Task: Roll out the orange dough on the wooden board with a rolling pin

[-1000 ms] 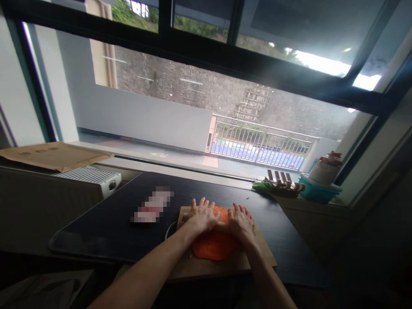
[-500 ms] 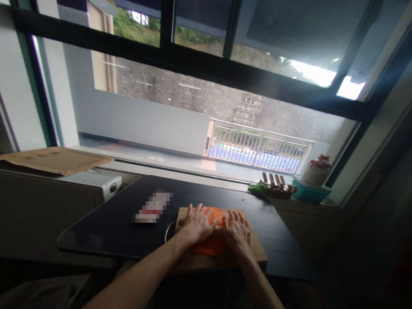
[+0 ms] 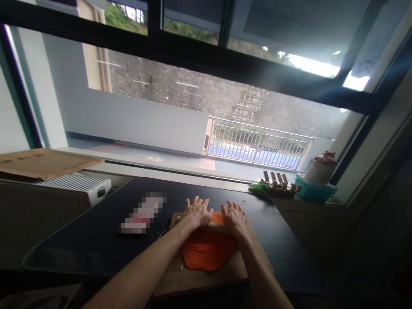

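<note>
A flattened orange sheet of dough or clay (image 3: 209, 252) lies on a wooden board (image 3: 193, 285). Across its far part runs a pale wooden rolling pin (image 3: 219, 228), mostly covered by my hands. My left hand (image 3: 197, 213) rests palm down over the left part of the pin, fingers stretched forward and spread. Over the right part lies my right hand (image 3: 234, 218), also flat with its fingers extended. Between the hands a strip of the pin shows, with orange material beyond it and a wider area on the near side.
The board sits on a dark table (image 3: 96, 240). A blurred-out flat item (image 3: 141, 214) lies left of it. On the sill are a green item (image 3: 258, 187), a brown slotted rack (image 3: 278, 184) and a teal box (image 3: 315, 189). Brown cardboard (image 3: 48, 163) covers a radiator (image 3: 93, 191).
Both hands have moved forward, away from me, with the rolling pin under them. More of the orange sheet shows on the near side. The camera view has shifted slightly.
</note>
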`<state>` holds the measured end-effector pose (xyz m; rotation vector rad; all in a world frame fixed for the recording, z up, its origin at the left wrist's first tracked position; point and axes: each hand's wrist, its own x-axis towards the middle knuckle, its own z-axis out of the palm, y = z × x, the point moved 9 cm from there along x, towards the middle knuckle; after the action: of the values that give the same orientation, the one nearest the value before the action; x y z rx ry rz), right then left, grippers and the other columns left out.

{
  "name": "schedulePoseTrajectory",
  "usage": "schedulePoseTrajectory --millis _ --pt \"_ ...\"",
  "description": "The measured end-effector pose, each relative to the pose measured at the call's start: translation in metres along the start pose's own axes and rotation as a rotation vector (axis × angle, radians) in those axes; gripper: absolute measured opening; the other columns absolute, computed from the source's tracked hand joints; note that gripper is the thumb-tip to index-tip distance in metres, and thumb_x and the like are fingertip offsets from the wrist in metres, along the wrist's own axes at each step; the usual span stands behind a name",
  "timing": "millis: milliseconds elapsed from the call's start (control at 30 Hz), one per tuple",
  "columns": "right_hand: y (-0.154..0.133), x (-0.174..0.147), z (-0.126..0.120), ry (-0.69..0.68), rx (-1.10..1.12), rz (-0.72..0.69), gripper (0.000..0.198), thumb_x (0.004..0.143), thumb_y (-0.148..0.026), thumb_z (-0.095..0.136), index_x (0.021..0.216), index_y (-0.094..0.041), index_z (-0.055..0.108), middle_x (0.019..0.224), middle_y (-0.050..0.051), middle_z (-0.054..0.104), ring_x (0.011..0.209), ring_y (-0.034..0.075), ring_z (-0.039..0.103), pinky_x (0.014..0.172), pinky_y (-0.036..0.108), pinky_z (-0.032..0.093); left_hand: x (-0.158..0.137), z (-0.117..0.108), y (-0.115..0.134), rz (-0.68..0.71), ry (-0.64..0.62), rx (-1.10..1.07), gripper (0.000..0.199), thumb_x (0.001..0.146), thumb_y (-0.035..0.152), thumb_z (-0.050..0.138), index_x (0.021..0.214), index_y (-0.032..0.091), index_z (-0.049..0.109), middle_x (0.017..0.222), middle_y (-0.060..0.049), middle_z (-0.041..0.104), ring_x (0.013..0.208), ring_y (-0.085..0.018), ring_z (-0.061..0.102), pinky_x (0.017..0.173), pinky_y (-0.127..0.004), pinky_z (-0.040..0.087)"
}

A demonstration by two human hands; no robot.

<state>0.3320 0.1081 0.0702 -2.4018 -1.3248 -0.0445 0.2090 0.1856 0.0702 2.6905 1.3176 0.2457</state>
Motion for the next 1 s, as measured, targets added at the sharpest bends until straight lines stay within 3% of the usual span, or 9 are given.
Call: schedulePoseTrajectory --millis 133,333,500,600,867,1000 --pt "-0.002 -0.011 -0.005 0.017 -0.006 -0.016 0.051 0.095 -0.044 0.029 0.134 -0.016 0.049 0.135 0.010 0.052 0.129 0.028 0.039 0.104 0.041 0.028 -0.009 0.000 0.002 0.017 -0.001 0.001 0.060 0.089 0.050 0.029 0.139 0.018 0.041 0.144 -0.012 0.044 0.139 -0.031 0.026 0.111 -0.058 0.015" --pt "-0.006 -0.057 -0.010 0.038 -0.034 -0.072 0.048 0.095 -0.042 0.032 0.133 -0.019 0.051 0.138 0.007 0.051 0.133 0.025 0.034 0.109 0.038 0.019 -0.055 -0.005 0.012 0.071 0.077 0.060 0.056 0.092 0.048 0.027 0.134 0.018 0.049 0.138 -0.013 0.051 0.135 -0.031 0.032 0.111 -0.058 0.015" --pt "-0.007 -0.079 -0.011 0.091 -0.057 -0.138 0.046 0.096 -0.041 0.032 0.132 -0.021 0.052 0.138 0.006 0.050 0.135 0.025 0.030 0.109 0.040 0.019 -0.079 -0.007 0.014 0.126 0.141 0.059 0.055 0.092 0.048 0.027 0.134 0.021 0.049 0.140 -0.010 0.050 0.136 -0.029 0.032 0.113 -0.053 0.013" --pt "-0.007 -0.072 -0.009 0.084 -0.047 -0.122 0.046 0.096 -0.041 0.032 0.130 -0.021 0.053 0.137 0.007 0.051 0.134 0.025 0.033 0.108 0.040 0.022 -0.071 -0.007 0.012 0.115 0.115 0.058 0.055 0.091 0.048 0.028 0.133 0.021 0.050 0.140 -0.010 0.051 0.137 -0.029 0.031 0.113 -0.053 0.012" --pt "-0.005 -0.020 -0.001 0.052 -0.021 -0.044 0.050 0.093 -0.044 0.034 0.131 -0.017 0.054 0.134 0.009 0.054 0.129 0.028 0.041 0.106 0.040 0.028 -0.015 0.001 -0.001 0.019 -0.002 0.015 0.062 0.086 0.052 0.032 0.136 0.019 0.046 0.142 -0.011 0.048 0.137 -0.030 0.030 0.111 -0.055 0.018" --pt "-0.005 -0.015 0.001 0.051 -0.019 -0.044 0.051 0.093 -0.045 0.034 0.131 -0.018 0.054 0.134 0.009 0.054 0.129 0.028 0.040 0.105 0.041 0.029 -0.012 0.003 -0.002 0.017 -0.014 0.019 0.063 0.086 0.052 0.030 0.137 0.019 0.046 0.143 -0.011 0.047 0.138 -0.030 0.029 0.111 -0.055 0.017"
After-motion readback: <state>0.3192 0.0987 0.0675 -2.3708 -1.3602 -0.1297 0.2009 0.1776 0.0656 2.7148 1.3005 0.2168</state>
